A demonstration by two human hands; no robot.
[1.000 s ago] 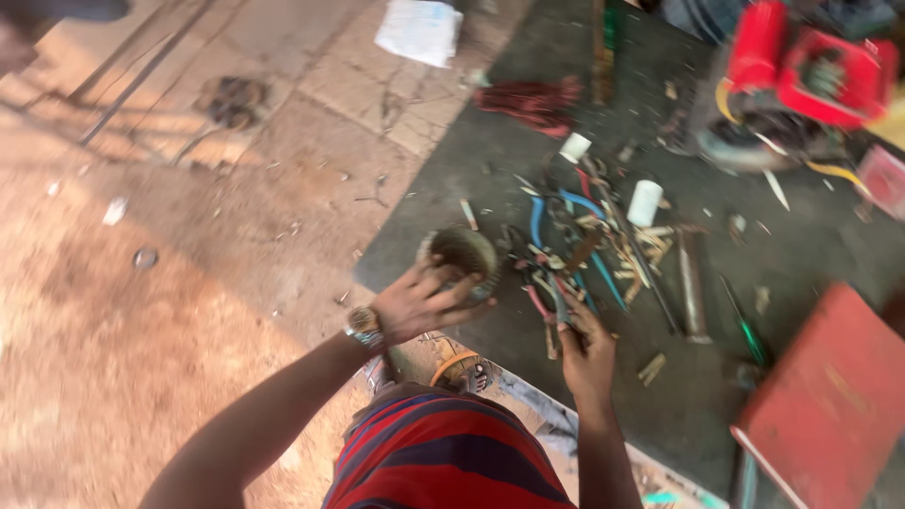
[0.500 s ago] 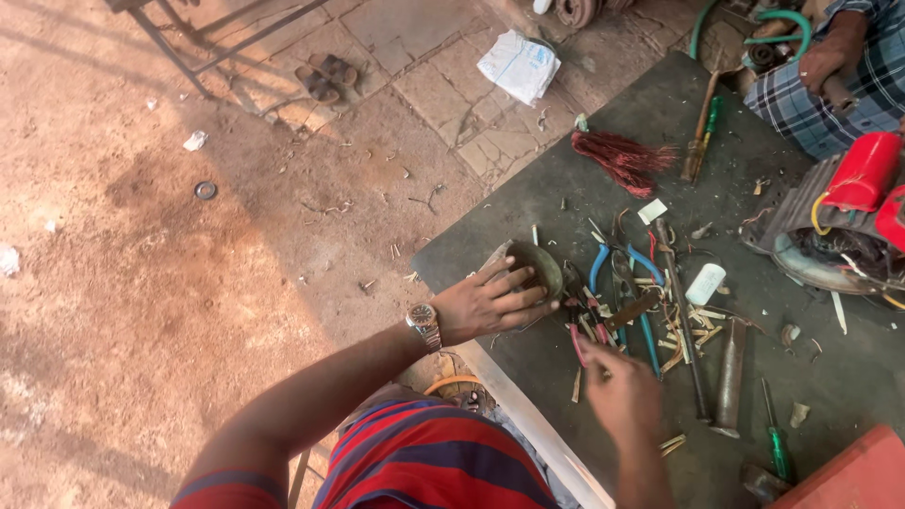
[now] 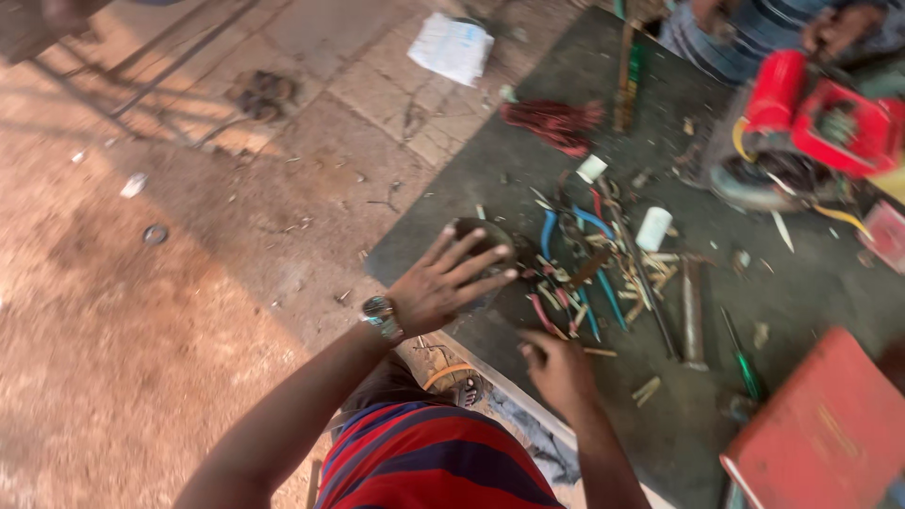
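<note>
Blurring from head motion smears most of the view, so small parts on the dark mat (image 3: 754,283) are hard to tell apart. Round dark part (image 3: 481,247) sits near the mat's left edge, mostly covered by the left hand (image 3: 438,287); only its upper rim and right side show, so what it is stays unclear. Left fingers are spread flat and loose over it, fingertips (image 3: 509,274) pointing right past its edge, palm on top, not clenched. Whether the palm presses it or only hovers cannot be told. Left arm comes up from the lower left, wristwatch (image 3: 380,312) on the wrist.

Right hand (image 3: 556,368) is lower, near the mat's bottom edge, knuckles up, fingers curled in. Cannot tell if it grips anything; the fingertips are hidden under the hand. Just beyond it lies a tangle of hand tools (image 3: 589,264) with blue and red handles, touching or overlapping each other, and it sits between the round part and a metal rod (image 3: 693,311).

Other stuff: green screwdriver (image 3: 740,353), white roll (image 3: 653,229), red wire bundle (image 3: 556,123), red box lid (image 3: 830,434) cut off at the lower right, red machine (image 3: 820,123) top right, and another person (image 3: 754,33) cut off by the top edge. Striped shirt (image 3: 429,462) fills the bottom.
</note>
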